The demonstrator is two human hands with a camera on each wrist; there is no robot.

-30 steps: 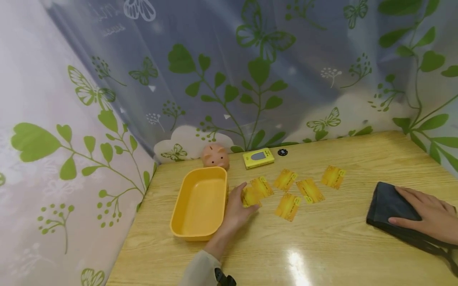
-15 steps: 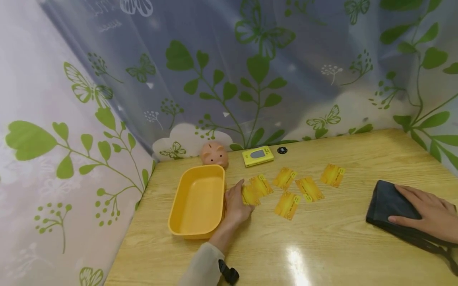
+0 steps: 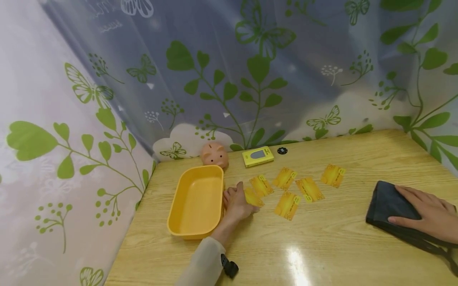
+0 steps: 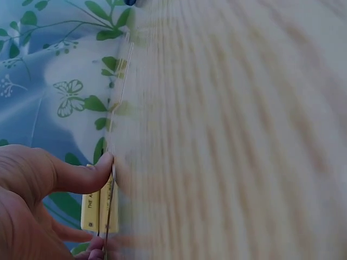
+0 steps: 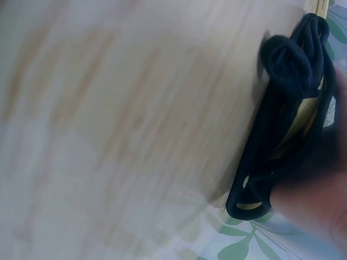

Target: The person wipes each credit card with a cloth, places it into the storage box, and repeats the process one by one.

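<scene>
On the table, my left hand (image 3: 239, 202) pinches a yellow-orange card (image 3: 253, 197) by its edges, just right of the yellow tray. In the left wrist view the card (image 4: 110, 203) appears nearly edge-on between the thumb and the fingers. Several similar cards (image 3: 286, 205) lie flat to the right of that hand. Far right, my right hand (image 3: 425, 210) holds a dark cloth pouch (image 3: 381, 206) down on the table, thumb along its near side. A fold of the pouch (image 5: 290, 65) gapes in the right wrist view, with something yellowish inside.
A yellow tray (image 3: 171, 222) stands close left of my left hand. Behind it sits a pink piggy bank (image 3: 214, 155). A yellow box (image 3: 258, 156) and a black round chip (image 3: 282, 151) lie at the back, before a patterned curtain (image 3: 304, 79).
The left fingers have closed on the nearest card, which has shifted slightly and come away from the card it overlapped. The right hand and pouch have stayed still.
</scene>
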